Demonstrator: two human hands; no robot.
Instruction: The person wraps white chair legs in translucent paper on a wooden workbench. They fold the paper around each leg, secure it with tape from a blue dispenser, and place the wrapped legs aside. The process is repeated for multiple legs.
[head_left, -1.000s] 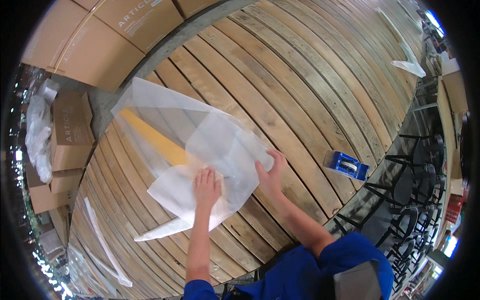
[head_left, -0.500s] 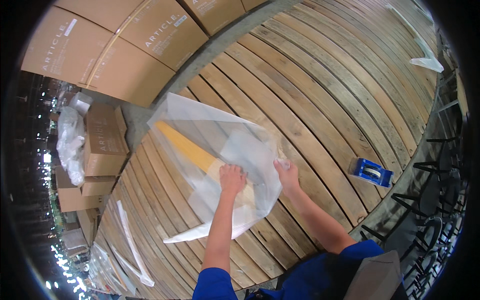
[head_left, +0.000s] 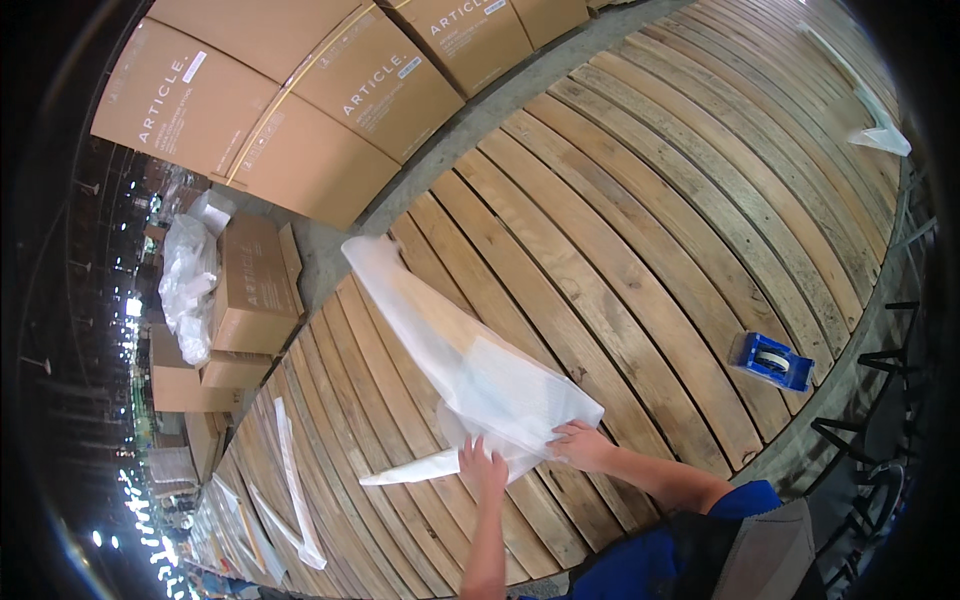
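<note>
A long bundle of white, see-through foam sheet lies slantwise on the wooden slat table, folded over a long piece whose yellow-tan colour shows dimly through the layers. At the bundle's near end, my left hand lies on the foam with its fingers spread. My right hand rests on the near right part of the sheet, fingers stretched out over it. From beside my left hand, a narrow white foam tail sticks out to the left. What lies inside the folds is mostly hidden.
A blue tape dispenser stands on the slat table to the right. Stacked cardboard boxes are beyond it at upper left, with crumpled clear plastic by an open carton. Other foam strips lie at left; black metal legs stand at right.
The sheet, held up in my right hand before, now lies folded over the long piece. Both hands have moved toward me, and the right has flattened onto the foam. The view has shifted.
</note>
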